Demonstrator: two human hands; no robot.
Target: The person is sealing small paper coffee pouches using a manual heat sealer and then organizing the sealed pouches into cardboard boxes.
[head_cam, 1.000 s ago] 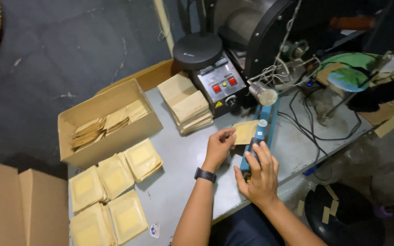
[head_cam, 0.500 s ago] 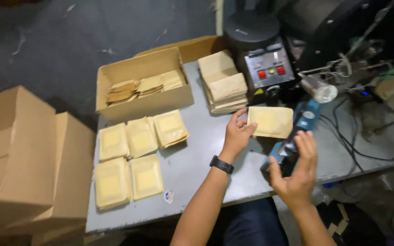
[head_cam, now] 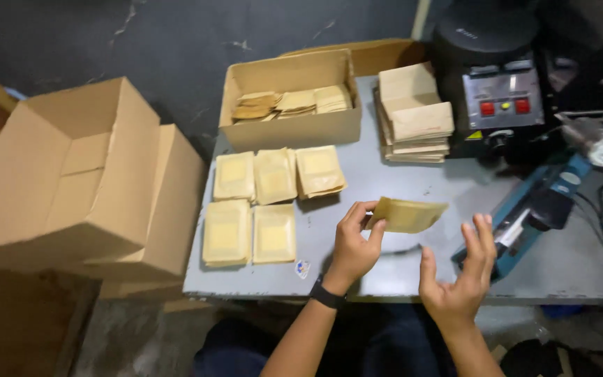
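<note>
Slippage looks the main risk: the left hand (head_cam: 354,246) pinches only the near edge of the flat tan pouch (head_cam: 408,214), held above the grey surface (head_cam: 413,183), so it could droop or drop. The right hand (head_cam: 459,278) hovers spread and empty just beside the blue sealer (head_cam: 529,211), which it might knock. Left of the hands lie sealed pouches (head_cam: 259,204); beyond, an open carton (head_cam: 292,98) and stacked bags (head_cam: 413,112).
</note>
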